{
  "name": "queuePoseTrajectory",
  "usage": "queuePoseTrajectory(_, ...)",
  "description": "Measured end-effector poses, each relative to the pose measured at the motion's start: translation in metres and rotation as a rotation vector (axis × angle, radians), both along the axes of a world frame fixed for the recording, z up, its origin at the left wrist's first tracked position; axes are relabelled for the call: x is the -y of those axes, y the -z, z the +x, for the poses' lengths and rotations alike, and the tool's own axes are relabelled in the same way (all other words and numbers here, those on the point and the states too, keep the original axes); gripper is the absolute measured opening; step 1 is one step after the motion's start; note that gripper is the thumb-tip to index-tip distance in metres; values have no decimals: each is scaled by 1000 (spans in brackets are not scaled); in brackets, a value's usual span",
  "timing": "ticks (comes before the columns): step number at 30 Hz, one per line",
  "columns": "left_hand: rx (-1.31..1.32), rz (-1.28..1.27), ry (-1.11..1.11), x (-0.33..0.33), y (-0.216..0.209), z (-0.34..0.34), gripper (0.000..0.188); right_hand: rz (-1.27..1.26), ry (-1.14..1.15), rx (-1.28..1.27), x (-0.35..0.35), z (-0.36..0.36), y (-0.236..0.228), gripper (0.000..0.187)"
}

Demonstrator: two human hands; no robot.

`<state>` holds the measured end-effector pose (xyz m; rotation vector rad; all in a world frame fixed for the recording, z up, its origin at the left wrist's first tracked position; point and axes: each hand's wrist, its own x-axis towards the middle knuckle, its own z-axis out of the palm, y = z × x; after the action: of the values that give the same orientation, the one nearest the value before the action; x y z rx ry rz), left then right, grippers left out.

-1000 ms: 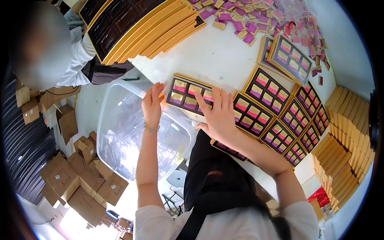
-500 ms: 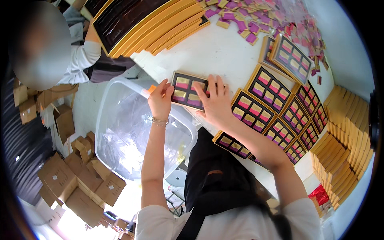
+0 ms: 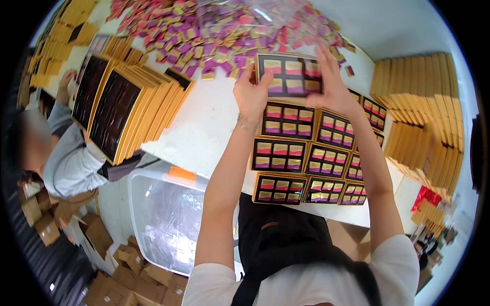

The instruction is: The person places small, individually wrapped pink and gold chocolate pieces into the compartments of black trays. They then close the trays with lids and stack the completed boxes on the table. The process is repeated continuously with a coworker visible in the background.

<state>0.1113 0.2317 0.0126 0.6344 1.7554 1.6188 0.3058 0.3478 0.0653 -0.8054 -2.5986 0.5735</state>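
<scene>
A gold-rimmed box (image 3: pixel 293 85) with a black insert is in my two hands, at the back of the table beyond rows of similar boxes. Gold, pink and purple wrapped pieces show in its compartments. My left hand (image 3: pixel 250 98) grips its left side, thumb on top and fingers around the edge. Against the right side lies my right hand (image 3: pixel 334 91), its fingers long and a little blurred, its thumb by the near right corner. Just nearer to me, filled boxes (image 3: pixel 289 121) stand side by side in rows, some partly behind my right forearm.
Loose wrapped pieces (image 3: pixel 189 38) heap across the back, under clear plastic film (image 3: pixel 250 15). Gold-rimmed black trays (image 3: pixel 115 112) are stacked at left, near a co-worker (image 3: pixel 71 158). Gold boxes (image 3: pixel 416 84) stack at right. A clear bin (image 3: pixel 168 224) and cartons (image 3: pixel 120 283) sit below left.
The box has moved from the table edge beside the bin to the back of the filled rows, both hands with it. The view has swung, showing more of the heap.
</scene>
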Motion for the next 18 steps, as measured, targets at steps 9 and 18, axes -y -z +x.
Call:
queuePoseTrajectory(9, 438, -78, 250, -30, 62, -5, 79, -924, 534, -230, -47, -10, 82, 100)
queuePoseTrajectory(18, 623, 106, 263, -14, -66, 49, 29, -856, 589, -727, 14, 51, -28, 74)
